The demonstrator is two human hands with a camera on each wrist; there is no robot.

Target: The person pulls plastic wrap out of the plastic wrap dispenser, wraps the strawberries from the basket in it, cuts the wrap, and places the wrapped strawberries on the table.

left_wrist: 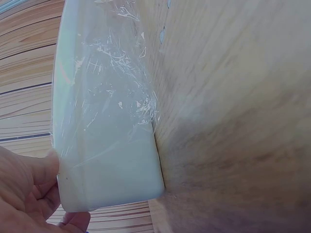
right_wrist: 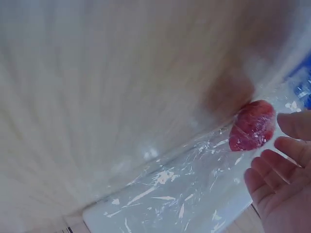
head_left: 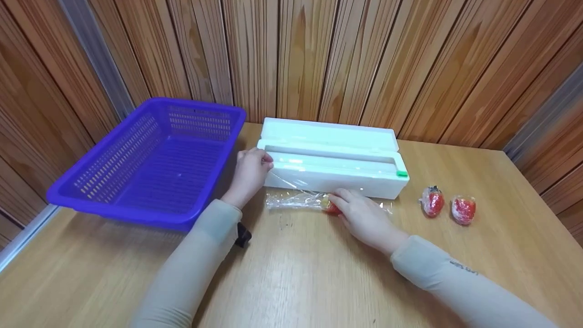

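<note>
A white cling film box (head_left: 337,180) stands with its lid raised, and clear cling film (head_left: 294,200) hangs over its front onto the table. My left hand (head_left: 250,171) is at the box's left top corner, thumb and fingertip pinched at the film's edge; in the left wrist view the thumb (left_wrist: 46,167) touches that edge. In front of the box lies a red fruit (right_wrist: 253,125) covered by film. My right hand (head_left: 362,218) reaches over this fruit, fingers extended and partly hiding it. The right wrist view shows its fingers (right_wrist: 274,170) beside the fruit, not curled round it.
Two film-wrapped red fruits, one with a dark leafy top (head_left: 432,202) and another (head_left: 463,210), lie on the table to the right. A purple basket (head_left: 200,207) stands at the left. A green slider (head_left: 401,173) sits on the box's right end. Wood panelling (head_left: 300,59) rises behind.
</note>
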